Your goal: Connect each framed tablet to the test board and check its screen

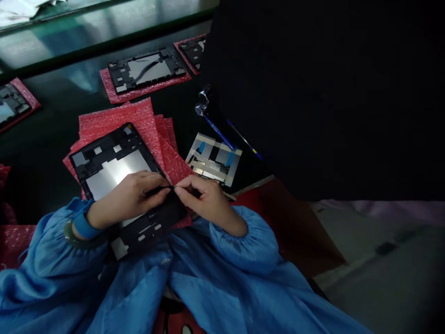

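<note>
A black tablet housing [91,160] with a silver plate in its middle lies at a slant on stacked pink bubble-wrap bags [135,116]. Over its lower right part, my left hand [139,195] has thumb and fingers pinched at the right edge. My right hand [205,197] meets it there, thumb and forefinger pressed together. A small dark piece shows between the fingertips of both hands, too small to name. Right of the housing is a flat sheet of parts [212,160] with pale strips and blue tabs.
A blue pen [219,132] rests partly on the parts sheet, beside a clear shiny object [201,103]. Another thin pen [245,139] lies farther right. More tablet housings [148,69] on pink wrap stand along the back. A large black surface [323,97] fills the right.
</note>
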`<state>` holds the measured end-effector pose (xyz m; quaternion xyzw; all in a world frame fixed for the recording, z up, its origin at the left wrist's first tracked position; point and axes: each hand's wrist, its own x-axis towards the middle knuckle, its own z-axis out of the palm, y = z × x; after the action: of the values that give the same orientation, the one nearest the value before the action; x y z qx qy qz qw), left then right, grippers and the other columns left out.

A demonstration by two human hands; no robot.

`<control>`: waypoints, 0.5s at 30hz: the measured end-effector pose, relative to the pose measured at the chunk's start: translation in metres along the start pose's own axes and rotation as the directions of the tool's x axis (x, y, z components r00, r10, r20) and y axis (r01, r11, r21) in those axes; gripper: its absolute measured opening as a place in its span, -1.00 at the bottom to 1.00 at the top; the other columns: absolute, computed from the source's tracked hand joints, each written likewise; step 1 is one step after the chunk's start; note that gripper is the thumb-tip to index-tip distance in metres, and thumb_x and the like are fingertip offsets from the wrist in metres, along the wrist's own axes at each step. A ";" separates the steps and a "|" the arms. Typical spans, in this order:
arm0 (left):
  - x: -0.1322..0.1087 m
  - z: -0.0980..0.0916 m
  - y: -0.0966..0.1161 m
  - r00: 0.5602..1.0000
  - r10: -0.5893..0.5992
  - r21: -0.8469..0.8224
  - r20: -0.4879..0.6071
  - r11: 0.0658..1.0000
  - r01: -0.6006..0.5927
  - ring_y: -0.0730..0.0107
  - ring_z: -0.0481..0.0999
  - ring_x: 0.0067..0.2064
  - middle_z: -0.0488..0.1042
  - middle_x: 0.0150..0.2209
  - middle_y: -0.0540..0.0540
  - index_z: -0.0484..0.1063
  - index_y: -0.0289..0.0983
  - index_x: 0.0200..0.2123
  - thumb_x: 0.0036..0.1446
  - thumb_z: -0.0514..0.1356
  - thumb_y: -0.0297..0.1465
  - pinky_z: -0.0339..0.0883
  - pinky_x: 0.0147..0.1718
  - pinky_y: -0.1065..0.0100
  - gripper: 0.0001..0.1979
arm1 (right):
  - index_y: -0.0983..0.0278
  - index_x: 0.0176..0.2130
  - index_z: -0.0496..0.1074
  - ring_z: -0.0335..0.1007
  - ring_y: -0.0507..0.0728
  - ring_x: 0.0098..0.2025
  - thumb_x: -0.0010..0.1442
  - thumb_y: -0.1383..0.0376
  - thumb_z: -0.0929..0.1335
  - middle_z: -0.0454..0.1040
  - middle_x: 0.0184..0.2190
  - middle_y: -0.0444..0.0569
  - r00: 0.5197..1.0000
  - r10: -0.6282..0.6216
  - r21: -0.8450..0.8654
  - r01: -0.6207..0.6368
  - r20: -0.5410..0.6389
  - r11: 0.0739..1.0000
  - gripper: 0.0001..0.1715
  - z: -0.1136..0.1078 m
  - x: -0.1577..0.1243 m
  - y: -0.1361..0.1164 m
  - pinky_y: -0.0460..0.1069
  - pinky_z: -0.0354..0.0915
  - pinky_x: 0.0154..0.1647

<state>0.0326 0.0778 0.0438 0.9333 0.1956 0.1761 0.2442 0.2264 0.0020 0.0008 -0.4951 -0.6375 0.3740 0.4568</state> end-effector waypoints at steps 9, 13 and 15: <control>-0.003 0.004 0.002 0.997 -0.070 -0.017 -0.027 0.997 0.069 0.45 0.47 -0.43 0.54 -0.42 -0.01 0.48 -0.28 -0.23 0.31 0.14 -0.43 0.30 -0.42 0.46 -0.88 | 0.28 -0.30 0.48 0.37 -0.05 -0.49 0.30 0.27 0.33 0.51 -0.46 -0.16 0.999 0.029 0.085 -0.031 0.025 0.996 -0.82 -0.001 0.000 0.001 -0.14 0.28 -0.43; -0.004 0.005 0.002 0.996 -0.084 -0.013 -0.024 0.996 0.084 0.45 0.47 -0.44 0.53 -0.43 -0.01 0.48 -0.26 -0.24 0.32 0.12 -0.40 0.30 -0.43 0.45 -0.86 | 0.27 -0.29 0.49 0.40 -0.04 -0.47 0.30 0.26 0.33 0.52 -0.44 -0.15 0.999 0.022 0.080 -0.024 0.028 0.997 -0.82 -0.001 -0.001 0.001 -0.13 0.31 -0.40; -0.004 0.005 0.001 0.995 -0.095 -0.011 -0.019 0.995 0.094 0.44 0.46 -0.43 0.52 -0.43 -0.01 0.48 -0.26 -0.24 0.32 0.12 -0.39 0.30 -0.42 0.44 -0.86 | 0.27 -0.29 0.50 0.39 -0.04 -0.48 0.30 0.25 0.33 0.52 -0.44 -0.16 1.000 0.008 0.040 -0.009 0.020 0.999 -0.82 0.000 -0.001 0.001 -0.13 0.29 -0.41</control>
<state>0.0315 0.0729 0.0390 0.9199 0.2410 0.1747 0.2552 0.2264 0.0011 -0.0003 -0.4848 -0.6321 0.3937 0.4587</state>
